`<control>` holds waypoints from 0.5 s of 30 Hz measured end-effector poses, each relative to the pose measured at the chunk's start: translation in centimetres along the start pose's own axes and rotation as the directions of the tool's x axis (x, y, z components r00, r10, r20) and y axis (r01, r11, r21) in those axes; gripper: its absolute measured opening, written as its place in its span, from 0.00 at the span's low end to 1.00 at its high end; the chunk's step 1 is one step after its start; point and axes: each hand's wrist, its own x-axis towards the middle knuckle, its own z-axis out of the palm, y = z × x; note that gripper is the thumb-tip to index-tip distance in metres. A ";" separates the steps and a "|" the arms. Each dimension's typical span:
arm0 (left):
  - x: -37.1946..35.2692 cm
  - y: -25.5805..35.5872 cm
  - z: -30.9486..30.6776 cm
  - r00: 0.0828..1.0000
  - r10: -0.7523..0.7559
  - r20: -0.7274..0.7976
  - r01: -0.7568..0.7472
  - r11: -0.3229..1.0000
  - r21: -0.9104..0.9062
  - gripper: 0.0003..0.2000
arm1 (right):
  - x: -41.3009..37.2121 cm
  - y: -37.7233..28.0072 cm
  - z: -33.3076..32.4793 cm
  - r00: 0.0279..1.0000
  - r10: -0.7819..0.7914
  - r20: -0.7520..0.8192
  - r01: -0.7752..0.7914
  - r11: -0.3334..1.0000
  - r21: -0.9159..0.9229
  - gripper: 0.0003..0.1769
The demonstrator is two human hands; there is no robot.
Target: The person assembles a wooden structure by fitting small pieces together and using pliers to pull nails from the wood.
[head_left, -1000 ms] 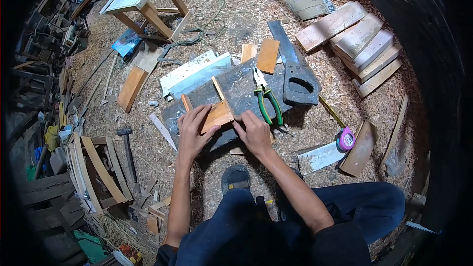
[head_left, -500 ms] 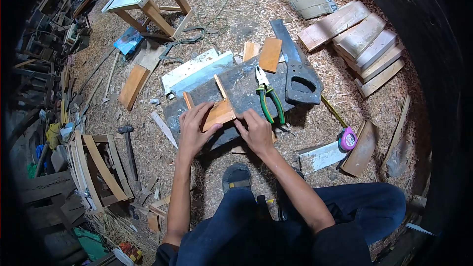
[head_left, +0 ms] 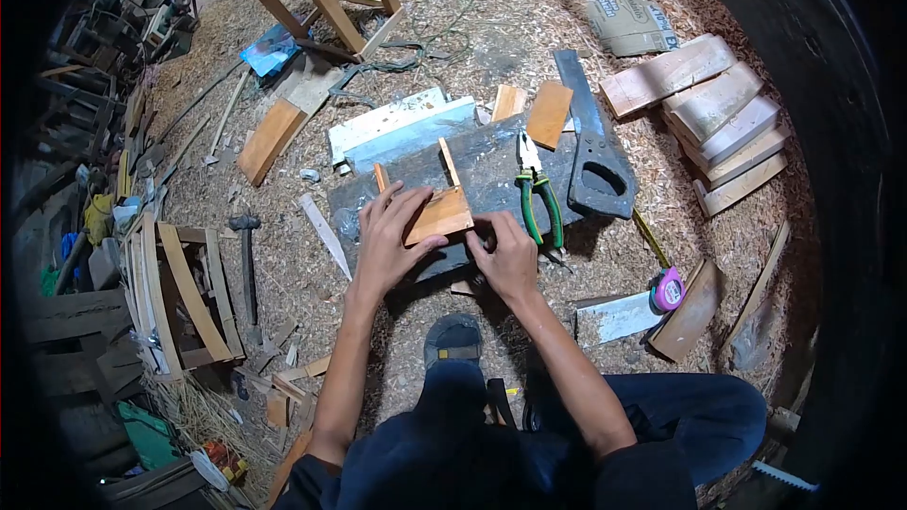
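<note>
When read from the far left, first a curved wooden frame (head_left: 179, 293) on the shavings, and just beside, a hammer (head_left: 249, 269) with the head turned away from the person. Then the left hand (head_left: 389, 241): wide open, fingers spread, laid flat on the left half of the small orange board (head_left: 442, 215), thumb across the near edge; presses down, closes around nothing. Board itself: flat on a dark slab (head_left: 491, 165) on the floor, just beyond the knees, between both hands, with two thin strips (head_left: 450, 161) standing up at the far side. Right hand (head_left: 505, 255) at the near right corner of the board, fingers bent, tips touching the edge; pinching or only pushing, cannot tell. Just right of this hand, pliers (head_left: 540, 203) with green handles on the same slab, near the knuckles but apart. Next a handsaw (head_left: 595, 156), handle toward the person, partly over the end of the slab. Lower right, a pink tape measure (head_left: 667, 288) on the shavings, well apart from both hands. Far right, stacked planks (head_left: 718, 104).
</note>
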 end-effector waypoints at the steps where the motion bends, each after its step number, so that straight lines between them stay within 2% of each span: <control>1: 0.0 0.1 -0.1 1.000 0.005 -0.013 -0.005 1.000 -0.016 0.42 | 0.0 0.0 0.1 0.999 -0.012 -0.032 0.012 1.000 0.013 0.15; 6: -0.4 -0.2 0.2 0.997 0.012 -0.074 -0.015 0.999 -0.038 0.47 | 0.3 -0.9 -0.6 0.998 0.049 0.031 -0.050 0.998 0.031 0.16; 8: -0.7 -0.2 0.2 0.993 -0.003 -0.115 -0.005 0.998 -0.065 0.45 | 0.3 -0.8 -0.8 0.997 0.067 0.049 -0.069 0.997 0.035 0.17; 11: -1.4 0.1 -0.2 0.987 -0.042 -0.153 0.036 0.998 -0.044 0.42 | 0.5 -0.2 -1.2 0.992 -0.122 -0.010 0.121 0.991 -0.056 0.20; 14: -1.2 1.4 0.4 0.987 -0.019 -0.162 0.018 1.000 -0.007 0.39 | 0.4 -0.4 -2.4 0.992 -0.119 -0.036 0.114 0.986 -0.120 0.19; 15: -0.9 2.1 0.6 0.987 0.011 -0.160 -0.011 1.000 0.000 0.37 | 0.5 -1.0 -2.7 0.998 -0.037 -0.041 0.032 0.991 -0.132 0.17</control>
